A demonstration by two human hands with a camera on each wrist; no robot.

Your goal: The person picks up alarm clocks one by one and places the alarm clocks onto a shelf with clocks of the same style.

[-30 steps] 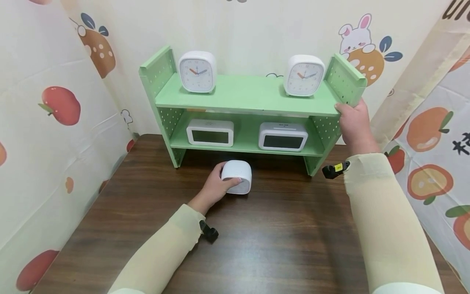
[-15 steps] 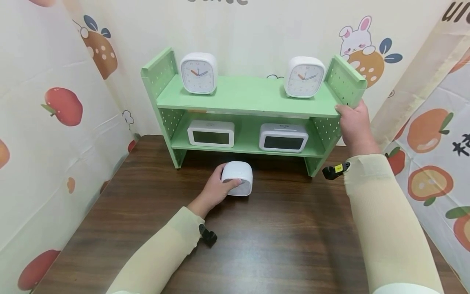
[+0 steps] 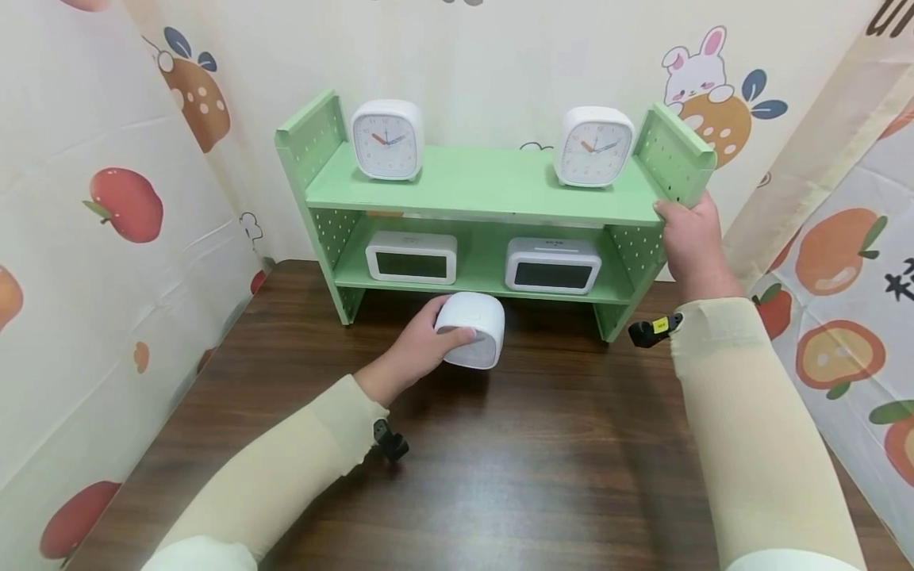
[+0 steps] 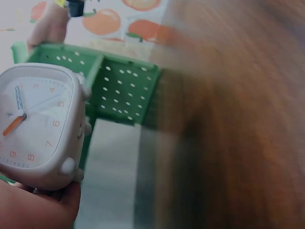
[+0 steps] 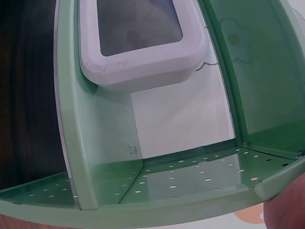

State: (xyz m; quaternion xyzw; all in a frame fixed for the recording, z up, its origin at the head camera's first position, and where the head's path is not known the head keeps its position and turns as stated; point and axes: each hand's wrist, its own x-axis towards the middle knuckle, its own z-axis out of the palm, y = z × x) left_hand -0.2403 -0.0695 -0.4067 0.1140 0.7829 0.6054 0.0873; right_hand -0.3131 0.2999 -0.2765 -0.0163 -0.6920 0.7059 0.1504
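Note:
My left hand [image 3: 414,349] grips a white analog alarm clock [image 3: 480,311], thumb across its front, a little above the dark wooden table. In the left wrist view the clock's face [image 4: 40,112] shows an orange hand and small feet on its side. At the right end of a green two-tier shelf [image 3: 485,176], my right hand [image 3: 694,247] holds the perforated side panel, thumb at the upper board's front edge. Only part of that hand [image 5: 286,207] shows in the right wrist view; its other fingers are hidden behind the panel.
On the upper board stand two white analog clocks, one left [image 3: 386,141] and one right [image 3: 594,149]. Below them sit two white digital clocks, left [image 3: 412,258] and right [image 3: 553,266]. A fruit-patterned curtain [image 3: 471,71] hangs behind the table [image 3: 543,460].
My left hand has raised the alarm clock off the table and moved it slightly right and toward the shelf, tilting it. The right hand stays on the side panel.

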